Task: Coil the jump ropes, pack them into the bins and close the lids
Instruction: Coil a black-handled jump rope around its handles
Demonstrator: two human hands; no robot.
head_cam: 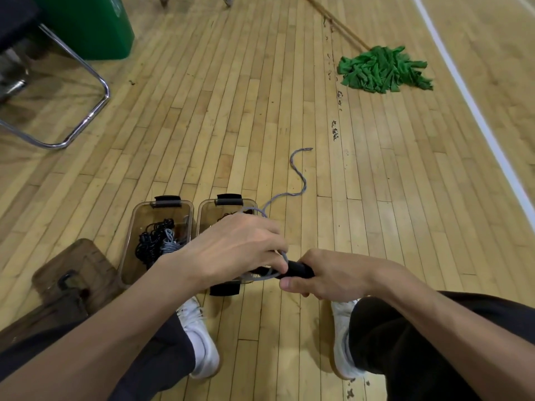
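Note:
A grey jump rope trails across the wooden floor and runs back into my left hand, whose fingers curl round its loops above the right bin. My right hand grips the rope's black handle, close to my left fingertips. The left bin is clear with black latches, stands without a lid and holds coiled black and grey ropes. The right bin's contents are mostly hidden by my left hand.
A clear lid with a black latch lies on the floor left of the bins. A chrome chair frame and green bin stand far left. A green mop lies at the far right. My white shoes are below.

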